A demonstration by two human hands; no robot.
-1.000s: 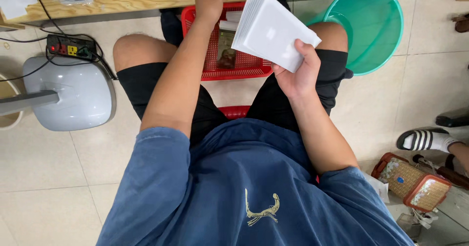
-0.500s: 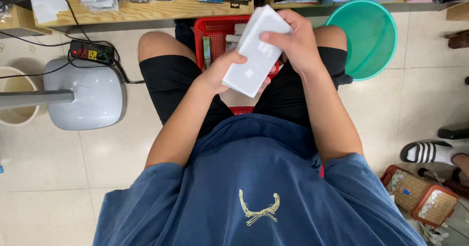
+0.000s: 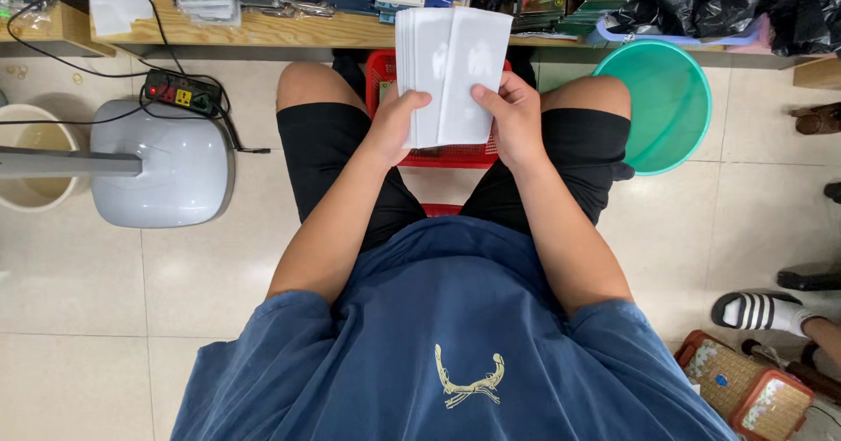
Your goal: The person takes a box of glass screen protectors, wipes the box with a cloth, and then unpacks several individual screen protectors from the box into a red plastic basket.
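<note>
I sit on a stool and hold a stack of flat white sleeves (image 3: 451, 64) upright above my lap with both hands. My left hand (image 3: 396, 124) grips the stack's lower left edge, thumb on the front. My right hand (image 3: 510, 117) pinches the front sleeve at its lower right, and that sleeve is fanned slightly away from the others. A red plastic basket (image 3: 448, 154) sits on the floor between my knees, mostly hidden behind the stack and my hands.
A green plastic tub (image 3: 661, 99) stands by my right knee. A white fan base (image 3: 166, 165) and a power strip (image 3: 182, 92) lie to the left. A wooden shelf (image 3: 289, 29) carries packaged goods. Another person's sandalled foot (image 3: 758, 311) and small baskets (image 3: 745, 388) are at the lower right.
My left hand came back from the red basket and joined the stack. Both hands have raised the white sleeves upright, and the front one is now fanned off to the right.
</note>
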